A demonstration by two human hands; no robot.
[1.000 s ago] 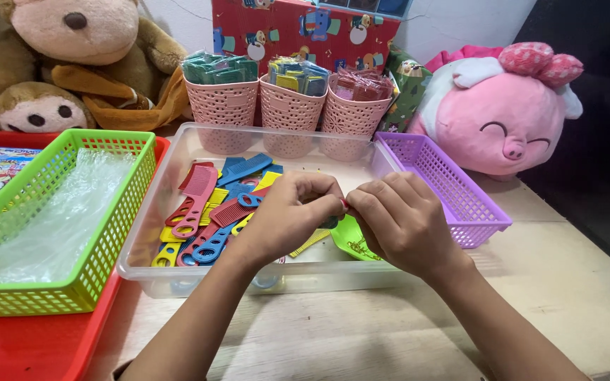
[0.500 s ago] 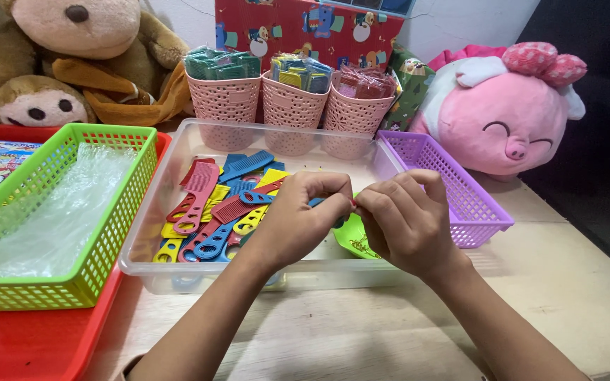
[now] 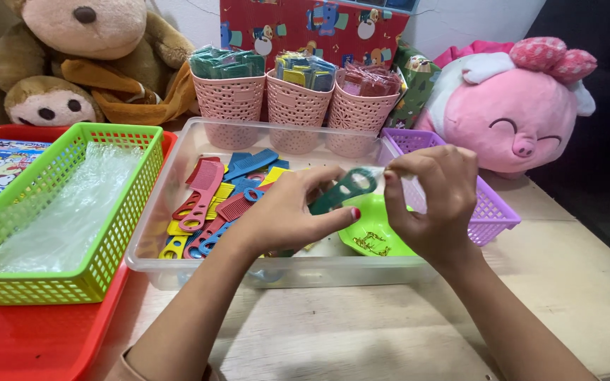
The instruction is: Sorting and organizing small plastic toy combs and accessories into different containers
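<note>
My left hand [image 3: 287, 215] holds a dark green plastic comb [image 3: 342, 190] by its lower part, raised above a clear plastic tub [image 3: 199, 271]. My right hand [image 3: 432, 201] pinches the comb's ring end, where a bit of clear wrapper shows. Inside the tub lies a pile of red, blue and yellow combs [image 3: 210, 204]. A small green dish [image 3: 379, 229] with little gold pieces sits in the tub's right end, under my hands.
A green basket [image 3: 107, 247] with clear plastic bags stands on a red tray [image 3: 30, 339] at left. A purple basket [image 3: 492, 212] is at right. Three pink baskets [image 3: 294, 102] of packed combs line the back, with plush toys [image 3: 510, 106] behind.
My hands rose from the tub and came nearer, and the dark green comb is now plainly held up between them.
</note>
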